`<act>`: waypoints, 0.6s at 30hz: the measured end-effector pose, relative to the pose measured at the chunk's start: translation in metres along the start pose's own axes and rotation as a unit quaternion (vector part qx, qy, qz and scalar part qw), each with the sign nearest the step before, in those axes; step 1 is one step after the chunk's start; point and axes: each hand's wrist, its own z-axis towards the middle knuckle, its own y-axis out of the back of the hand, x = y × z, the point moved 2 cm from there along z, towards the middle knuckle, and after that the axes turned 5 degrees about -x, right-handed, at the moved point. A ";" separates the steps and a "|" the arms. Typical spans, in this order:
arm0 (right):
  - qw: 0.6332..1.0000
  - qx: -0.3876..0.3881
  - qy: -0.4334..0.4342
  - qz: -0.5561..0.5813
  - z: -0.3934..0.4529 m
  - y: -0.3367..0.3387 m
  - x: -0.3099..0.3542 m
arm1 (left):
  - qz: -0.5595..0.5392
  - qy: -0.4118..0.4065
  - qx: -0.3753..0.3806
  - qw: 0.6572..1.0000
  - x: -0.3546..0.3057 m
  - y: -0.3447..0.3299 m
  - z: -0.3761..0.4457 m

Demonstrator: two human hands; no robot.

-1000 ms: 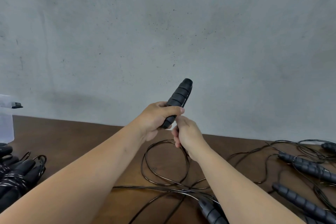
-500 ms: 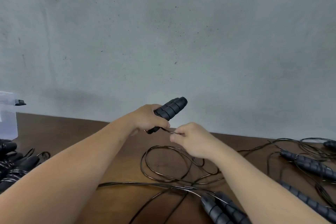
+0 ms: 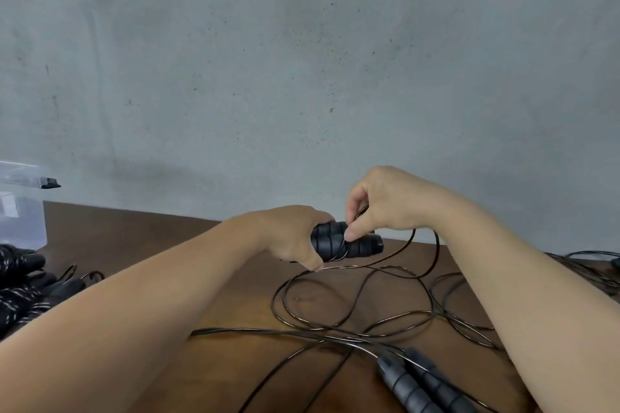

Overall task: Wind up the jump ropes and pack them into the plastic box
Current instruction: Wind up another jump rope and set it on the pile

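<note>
My left hand [image 3: 295,236] grips a pair of black ribbed jump-rope handles [image 3: 359,243], held level above the brown table [image 3: 161,245]. My right hand [image 3: 385,208] is over the handles and pinches the thin black cord [image 3: 389,265] against them. The rest of that cord lies in loose loops on the table below. The clear plastic box [image 3: 20,208] stands at the far left edge, only partly in view.
Wound black ropes [image 3: 20,288] lie heaped at the left by the box. Two more handles [image 3: 416,382] lie near the front edge between my arms. More cords and a handle [image 3: 600,268] trail at the far right. A grey wall stands behind the table.
The left hand lowered the handles from tilted upright to level. The right hand rose from below the handles to over them, carrying the cord across.
</note>
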 end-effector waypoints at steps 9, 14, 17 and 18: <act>0.867 0.045 -0.059 0.493 0.028 -0.029 -0.037 | -0.162 -0.055 0.014 0.985 -0.010 0.020 -0.020; 0.744 0.026 -0.050 0.666 0.040 -0.076 -0.032 | -0.306 -0.030 -0.025 0.951 -0.005 0.022 -0.019; 0.739 -0.013 -0.073 0.669 0.045 -0.093 -0.021 | -0.334 0.029 -0.088 0.938 0.002 0.020 -0.014; 0.746 -0.028 -0.087 0.660 0.043 -0.096 -0.017 | -0.311 0.051 -0.110 0.943 0.005 0.021 -0.012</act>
